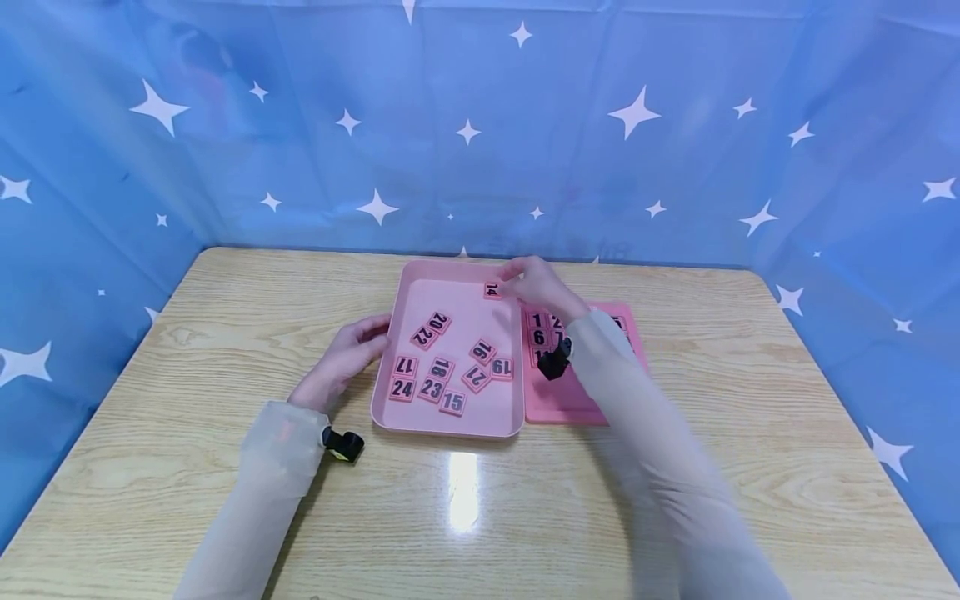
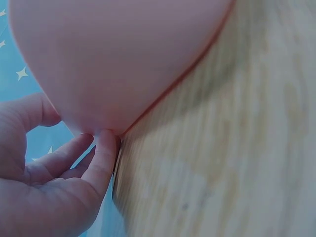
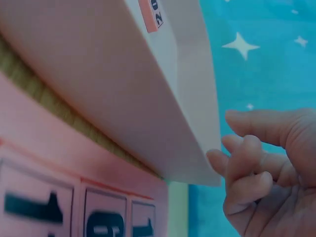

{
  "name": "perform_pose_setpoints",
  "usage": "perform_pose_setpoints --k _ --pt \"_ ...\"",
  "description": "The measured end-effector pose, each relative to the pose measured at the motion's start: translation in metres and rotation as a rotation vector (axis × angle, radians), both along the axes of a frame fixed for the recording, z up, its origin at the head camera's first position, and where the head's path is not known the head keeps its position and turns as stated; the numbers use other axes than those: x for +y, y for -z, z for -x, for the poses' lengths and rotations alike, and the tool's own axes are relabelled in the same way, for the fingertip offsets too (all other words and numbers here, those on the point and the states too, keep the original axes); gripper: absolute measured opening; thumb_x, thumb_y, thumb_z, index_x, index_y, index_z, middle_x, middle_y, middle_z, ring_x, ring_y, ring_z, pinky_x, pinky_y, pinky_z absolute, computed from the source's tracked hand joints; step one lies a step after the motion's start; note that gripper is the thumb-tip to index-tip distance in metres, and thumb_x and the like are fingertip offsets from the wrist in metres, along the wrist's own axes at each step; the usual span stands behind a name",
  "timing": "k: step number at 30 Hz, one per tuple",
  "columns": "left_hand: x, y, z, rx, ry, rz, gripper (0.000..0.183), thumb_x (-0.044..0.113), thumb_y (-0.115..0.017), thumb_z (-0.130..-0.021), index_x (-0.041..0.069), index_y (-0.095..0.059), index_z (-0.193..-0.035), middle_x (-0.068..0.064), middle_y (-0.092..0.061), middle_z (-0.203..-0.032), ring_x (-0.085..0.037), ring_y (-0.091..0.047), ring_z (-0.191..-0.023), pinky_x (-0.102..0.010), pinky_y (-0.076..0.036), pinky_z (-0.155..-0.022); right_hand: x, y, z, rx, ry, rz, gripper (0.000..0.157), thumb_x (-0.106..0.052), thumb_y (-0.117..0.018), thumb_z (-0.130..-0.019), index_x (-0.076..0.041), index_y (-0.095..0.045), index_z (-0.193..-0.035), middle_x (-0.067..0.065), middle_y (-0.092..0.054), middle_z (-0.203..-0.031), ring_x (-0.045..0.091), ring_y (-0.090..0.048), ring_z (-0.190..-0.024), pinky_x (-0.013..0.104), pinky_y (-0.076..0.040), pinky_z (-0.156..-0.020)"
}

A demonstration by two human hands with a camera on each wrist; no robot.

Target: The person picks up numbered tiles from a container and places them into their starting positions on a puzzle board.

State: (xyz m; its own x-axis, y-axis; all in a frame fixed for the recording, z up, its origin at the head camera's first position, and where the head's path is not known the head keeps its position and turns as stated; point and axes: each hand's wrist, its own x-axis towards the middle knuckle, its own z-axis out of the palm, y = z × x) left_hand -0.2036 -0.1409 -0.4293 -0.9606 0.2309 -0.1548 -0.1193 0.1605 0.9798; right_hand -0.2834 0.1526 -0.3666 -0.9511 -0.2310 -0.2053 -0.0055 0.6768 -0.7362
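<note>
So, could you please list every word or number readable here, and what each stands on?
Small pink tiles in the pale pink rectangular tray:
"14"
"15"
"16"
"17"
"18"
"19"
"20"
"21"
"22"
"23"
"24"
Tiles on the deeper pink flat board:
"1"
"2"
"6"
"7", partly hidden
"11", partly hidden
Other board numbers are hidden or too blurred to read.

Creased blue backdrop [image 1: 420,83] | white four-pointed stars [image 1: 634,112] | wood-grain table [image 1: 757,400], rounded far corners | bright glare [image 1: 463,492] on tabletop

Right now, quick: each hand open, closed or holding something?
Left hand: open, fingertips against the tray.
Right hand: open, loosely curled beside tile 14; nothing visibly held.
</note>
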Motion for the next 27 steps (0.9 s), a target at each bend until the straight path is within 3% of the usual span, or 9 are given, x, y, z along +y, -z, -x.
perform_pose_setpoints --k 4,8,14,19,24,27 --pt "0.001 0.0 0.0 0.004 0.006 -0.007 0.048 0.001 -0.046 -0.094 -0.011 -0.034 -0.138 -0.03 -0.041 -0.135 -0.036 -0.042 -0.122 -0.017 -0.044 -0.089 -0.004 0.008 0.01 0.011 0.009 -0.029 0.034 -0.01 -0.061 -0.089 -0.002 -0.06 -0.122 0.015 -0.059 -0.121 0.022 -0.055 -0.097 0.028 -0.049 -0.073" --pt "0.001 0.0 0.0 0.001 0.01 -0.009 0.048 0.001 -0.046 -0.094 -0.011 -0.033 -0.139 -0.03 -0.041 -0.135 -0.036 -0.042 -0.122 -0.019 -0.044 -0.091 -0.008 0.012 0.017 0.019 0.037 -0.063 0.032 -0.01 -0.061 -0.088 -0.002 -0.062 -0.12 0.015 -0.06 -0.121 0.025 -0.055 -0.103 0.029 -0.05 -0.076" --pt "0.0 -0.003 0.0 -0.014 0.003 -0.011 0.048 0.001 -0.045 -0.094 -0.009 -0.033 -0.139 -0.028 -0.041 -0.136 -0.035 -0.042 -0.122 -0.02 -0.045 -0.092 -0.011 0.014 0.021 0.026 0.03 -0.101 0.034 -0.005 -0.063 -0.084 -0.002 -0.064 -0.118 0.013 -0.059 -0.123 0.024 -0.053 -0.094 0.027 -0.046 -0.063" --pt "0.0 -0.002 -0.001 -0.003 0.003 0.009 0.049 0.001 -0.045 -0.093 -0.01 -0.033 -0.139 -0.029 -0.041 -0.136 -0.035 -0.043 -0.121 -0.019 -0.045 -0.091 -0.016 0.012 0.019 0.044 -0.005 -0.159 0.025 0.0 -0.062 -0.082 -0.001 -0.069 -0.105 0.011 -0.062 -0.103 0.019 -0.046 -0.071 0.024 -0.037 -0.051" --pt "0.0 -0.001 0.0 -0.004 -0.006 0.033 0.049 0.002 -0.046 -0.093 -0.008 -0.034 -0.139 -0.027 -0.042 -0.137 -0.034 -0.043 -0.122 -0.019 -0.045 -0.091 -0.021 0.011 0.017 0.123 -0.064 -0.292 0.018 0.001 -0.062 -0.079 -0.001 -0.07 -0.094 0.012 -0.064 -0.09 0.019 -0.044 -0.069 0.025 -0.036 -0.056" --pt "0.001 -0.002 0.0 -0.004 -0.01 0.039 0.049 0.002 -0.047 -0.093 -0.008 -0.035 -0.139 -0.027 -0.041 -0.137 -0.034 -0.042 -0.123 -0.022 -0.044 -0.092 -0.022 0.013 0.017 0.161 -0.073 -0.348 0.024 0.002 -0.061 -0.077 -0.002 -0.07 -0.099 0.012 -0.065 -0.099 0.021 -0.049 -0.078 0.028 -0.043 -0.065"
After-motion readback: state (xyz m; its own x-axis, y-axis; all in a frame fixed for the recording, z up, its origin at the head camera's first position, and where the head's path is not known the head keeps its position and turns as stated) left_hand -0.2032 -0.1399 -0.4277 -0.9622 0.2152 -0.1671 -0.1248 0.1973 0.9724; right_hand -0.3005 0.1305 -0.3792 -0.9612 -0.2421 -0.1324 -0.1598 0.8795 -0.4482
